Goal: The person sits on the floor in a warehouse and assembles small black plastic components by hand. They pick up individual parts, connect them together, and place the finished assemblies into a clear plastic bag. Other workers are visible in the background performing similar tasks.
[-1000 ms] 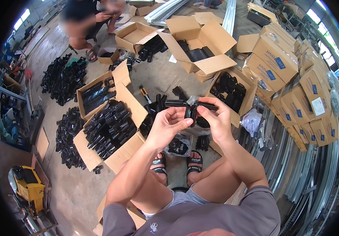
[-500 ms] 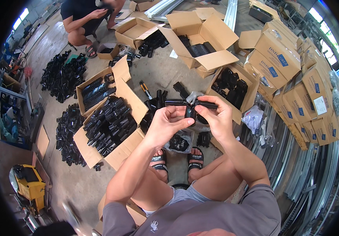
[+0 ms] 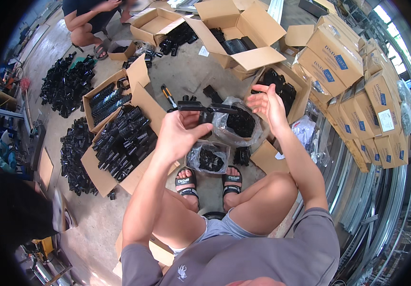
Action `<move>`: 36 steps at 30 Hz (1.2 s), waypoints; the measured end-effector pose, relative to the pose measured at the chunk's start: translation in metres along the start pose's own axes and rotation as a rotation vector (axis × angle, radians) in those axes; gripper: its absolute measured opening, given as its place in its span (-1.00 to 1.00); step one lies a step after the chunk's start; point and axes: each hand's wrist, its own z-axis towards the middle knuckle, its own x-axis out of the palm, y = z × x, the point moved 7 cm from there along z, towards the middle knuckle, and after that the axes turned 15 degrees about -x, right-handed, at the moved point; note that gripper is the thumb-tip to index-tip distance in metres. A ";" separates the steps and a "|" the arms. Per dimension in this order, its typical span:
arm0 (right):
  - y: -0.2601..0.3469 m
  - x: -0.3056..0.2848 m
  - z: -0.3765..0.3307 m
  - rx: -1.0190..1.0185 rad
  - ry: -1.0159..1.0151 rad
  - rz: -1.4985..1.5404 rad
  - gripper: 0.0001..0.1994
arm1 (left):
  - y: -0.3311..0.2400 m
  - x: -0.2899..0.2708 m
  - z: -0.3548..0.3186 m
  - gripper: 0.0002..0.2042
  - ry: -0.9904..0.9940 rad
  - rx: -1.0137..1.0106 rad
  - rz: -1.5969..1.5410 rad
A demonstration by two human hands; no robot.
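The left hand (image 3: 179, 133) grips a black plastic part (image 3: 200, 108), holding it up above a clear bag (image 3: 236, 125) of similar pieces. The right hand (image 3: 267, 102) is open and empty, fingers spread, just right of the part. Open cardboard boxes (image 3: 119, 138) of black parts surround the seated person's sandalled feet (image 3: 208, 181).

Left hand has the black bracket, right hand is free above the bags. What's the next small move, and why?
Probably lower the right hand into the open clear bag for another small black piece: the left hand holds the black bracket alone, and the right hangs empty just above that bag.
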 end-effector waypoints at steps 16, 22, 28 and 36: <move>-0.320 -0.098 -0.024 0.221 0.577 -1.800 -0.70 | 0.006 -0.019 0.026 -0.36 -0.217 0.050 0.679; -0.312 -0.117 -0.010 0.290 0.644 -1.822 -0.72 | 0.004 -0.009 0.037 -0.39 -0.126 0.084 0.750; -0.275 -0.100 -0.009 0.142 0.424 -1.654 -0.77 | 0.000 -0.014 0.029 -0.48 -0.165 0.114 0.741; -0.177 -0.070 -0.034 0.380 -0.259 0.065 -0.84 | -0.007 -0.012 0.019 -0.47 -0.179 0.204 0.723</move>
